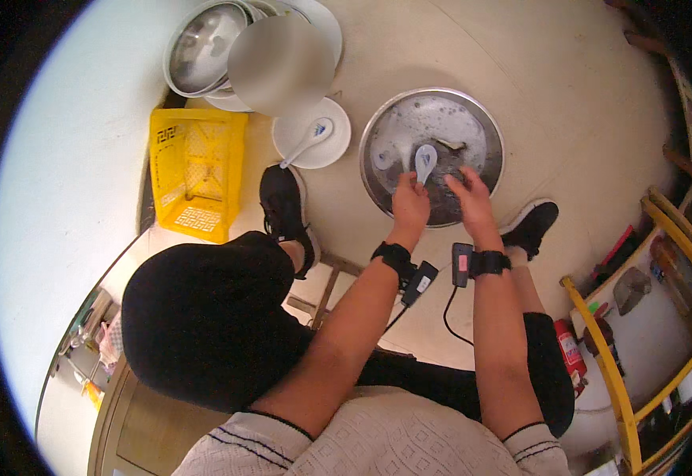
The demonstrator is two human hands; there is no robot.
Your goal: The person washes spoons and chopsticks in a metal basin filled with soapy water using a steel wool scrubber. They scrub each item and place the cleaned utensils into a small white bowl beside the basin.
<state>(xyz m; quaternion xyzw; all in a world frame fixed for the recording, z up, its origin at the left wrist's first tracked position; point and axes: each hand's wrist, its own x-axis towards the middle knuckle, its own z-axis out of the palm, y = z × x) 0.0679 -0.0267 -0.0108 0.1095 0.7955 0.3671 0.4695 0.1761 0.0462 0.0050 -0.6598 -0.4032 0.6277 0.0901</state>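
Note:
My left hand (411, 199) grips the handle of a white ceramic soup spoon (426, 159) with a blue pattern, above the water in a round metal basin (497, 134). To its right, my right hand (470, 193) is over the basin's near side with its fingers apart and nothing seen in them. Foam floats on the dark water, and a small pale item (452, 144) lies near the basin's middle. Another patterned soup spoon (316, 132) rests on a white plate (337, 143) on the floor, left of the basin.
At the upper left, metal and white bowls or lids (209, 47) are stacked, partly hidden by a blurred patch. A yellow plastic crate (236, 172) lies beside the wall. A yellow-framed rack (605, 357) and a red bottle (569, 348) are at the right. My shoes flank the basin.

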